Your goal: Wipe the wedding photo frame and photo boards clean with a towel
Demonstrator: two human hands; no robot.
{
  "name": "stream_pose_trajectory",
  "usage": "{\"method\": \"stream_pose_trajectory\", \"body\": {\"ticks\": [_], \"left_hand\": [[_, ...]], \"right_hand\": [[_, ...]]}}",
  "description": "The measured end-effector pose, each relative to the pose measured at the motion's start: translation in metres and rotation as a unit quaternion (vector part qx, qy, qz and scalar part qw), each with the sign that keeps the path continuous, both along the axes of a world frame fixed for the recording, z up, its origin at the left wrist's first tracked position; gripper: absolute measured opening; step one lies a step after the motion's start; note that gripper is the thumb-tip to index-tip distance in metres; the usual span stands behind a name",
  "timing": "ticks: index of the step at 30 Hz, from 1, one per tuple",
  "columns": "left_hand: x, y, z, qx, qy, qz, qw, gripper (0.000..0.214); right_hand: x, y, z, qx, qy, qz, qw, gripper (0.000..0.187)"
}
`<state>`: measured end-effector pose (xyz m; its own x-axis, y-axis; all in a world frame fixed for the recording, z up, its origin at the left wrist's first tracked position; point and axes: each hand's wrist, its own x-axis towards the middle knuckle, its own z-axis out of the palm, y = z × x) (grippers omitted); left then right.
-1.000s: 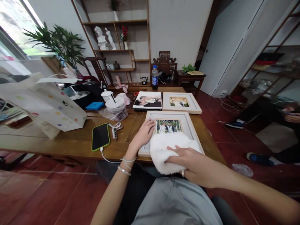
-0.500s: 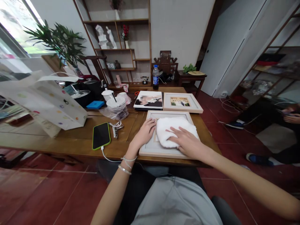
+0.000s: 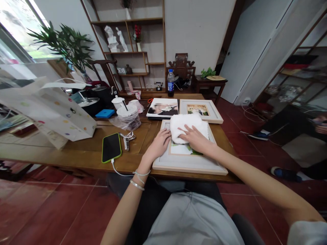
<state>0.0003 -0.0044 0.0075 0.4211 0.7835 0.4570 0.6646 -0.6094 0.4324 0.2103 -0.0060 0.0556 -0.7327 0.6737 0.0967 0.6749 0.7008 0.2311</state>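
A white-framed photo [image 3: 186, 161] lies flat at the near edge of the wooden table [image 3: 84, 154]. My left hand [image 3: 158, 144] rests on the frame's left side, fingers flat and apart, holding nothing. My right hand [image 3: 195, 137] presses flat on a fluffy white cloth [image 3: 185, 124] that covers the upper part of the frame's glass. Only the lower strip of the picture shows below the cloth.
A second framed photo [image 3: 200, 110] and a photo book [image 3: 163, 108] lie behind. Left of the frame are a metal clip [image 3: 127, 137], a charging phone in a green case [image 3: 111, 147], a lidded plastic cup [image 3: 127, 115], a spotted paper bag [image 3: 51, 112] and a bottle [image 3: 170, 82]. Another person sits at far right [image 3: 306, 122].
My right hand has pushed the white cloth away from me, from the frame's near edge to its far part. The left hand has stayed on the frame's left side.
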Motion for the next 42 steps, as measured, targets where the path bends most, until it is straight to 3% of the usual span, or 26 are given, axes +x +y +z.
{"method": "stream_pose_trajectory", "body": {"ticks": [10, 15, 17, 22, 30, 34, 38, 42], "left_hand": [[0.0, 0.001, -0.002, 0.003, -0.002, 0.005, 1.0, 0.029], [0.0, -0.001, 0.0, -0.001, -0.007, 0.007, 1.0, 0.029], [0.0, -0.002, 0.0, -0.003, -0.008, 0.002, 1.0, 0.029], [0.0, -0.002, 0.002, -0.008, -0.002, 0.002, 1.0, 0.029], [0.0, 0.0, -0.001, -0.003, -0.017, 0.0, 1.0, 0.029], [-0.001, 0.001, -0.002, -0.005, -0.008, 0.002, 1.0, 0.03], [-0.001, 0.001, -0.001, -0.004, -0.013, 0.002, 1.0, 0.029], [0.0, -0.001, 0.0, -0.007, -0.038, 0.017, 0.999, 0.031]], "right_hand": [[-0.005, -0.11, 0.044, -0.136, 0.013, 0.032, 0.99, 0.046], [-0.002, -0.136, 0.055, -0.214, 0.052, 0.032, 0.975, 0.044], [-0.001, -0.135, 0.052, -0.219, 0.065, 0.031, 0.973, 0.048], [0.005, -0.111, 0.029, -0.149, 0.079, 0.02, 0.985, 0.062], [0.021, -0.025, 0.01, 0.031, 0.028, -0.059, 0.997, 0.061], [0.01, 0.007, 0.006, 0.051, 0.028, -0.093, 0.994, 0.061], [-0.011, -0.006, 0.001, -0.01, 0.016, -0.04, 0.999, 0.059], [-0.023, -0.056, 0.006, -0.054, 0.022, -0.015, 0.998, 0.052]]}}
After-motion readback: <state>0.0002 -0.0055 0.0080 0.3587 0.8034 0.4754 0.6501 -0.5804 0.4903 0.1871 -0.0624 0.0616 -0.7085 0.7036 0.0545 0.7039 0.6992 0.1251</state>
